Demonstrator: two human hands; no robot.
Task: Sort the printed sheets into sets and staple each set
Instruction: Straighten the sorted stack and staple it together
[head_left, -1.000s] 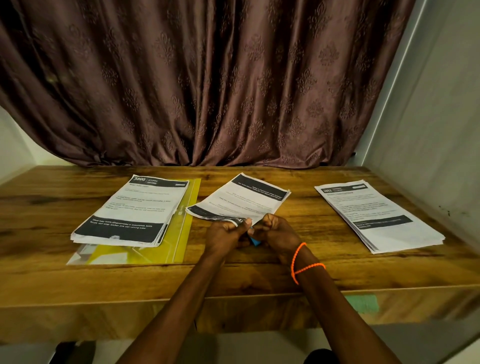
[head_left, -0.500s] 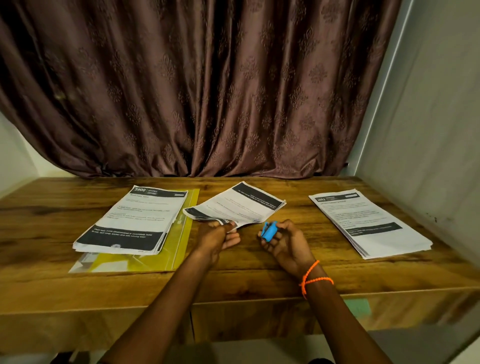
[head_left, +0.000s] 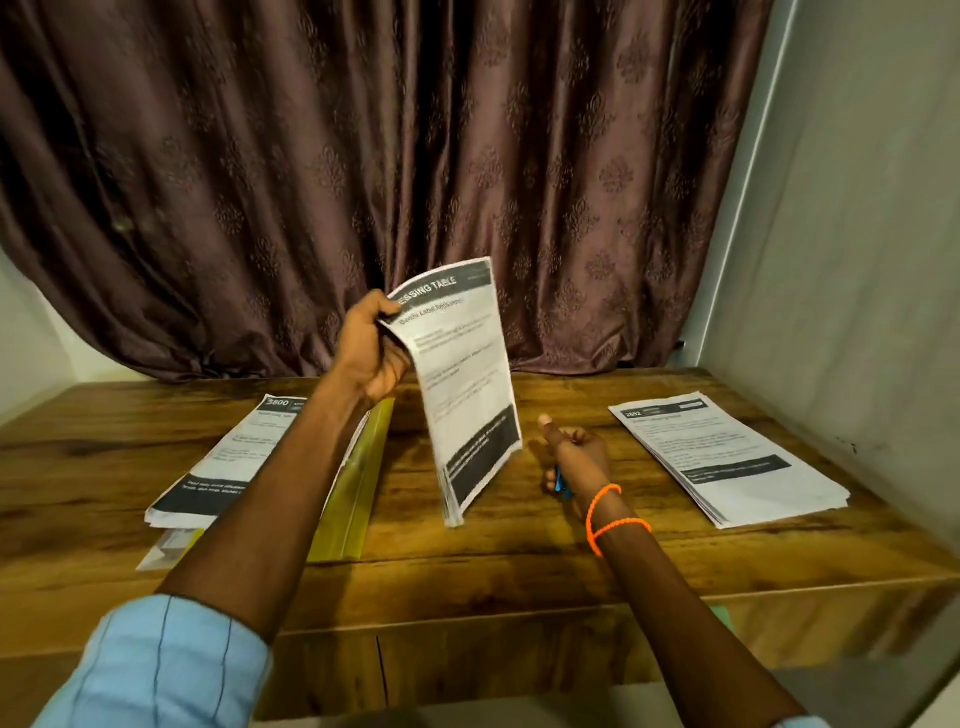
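Left grip (head_left: 371, 348): I pinch a paper set (head_left: 465, 384) by its top corner; header reads "…SSING TABLE".
Right grip (head_left: 576, 460): curled round a blue stapler (head_left: 561, 480).
Left stack (head_left: 228, 467): "800".
Right stack (head_left: 727, 457): "2852".

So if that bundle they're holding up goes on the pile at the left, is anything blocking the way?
Nothing visible blocks it. The left hand grips the stapled set by its top corner, hanging above bare table. Between it and the left pile there is only the person's own forearm and the yellow folder under that pile.
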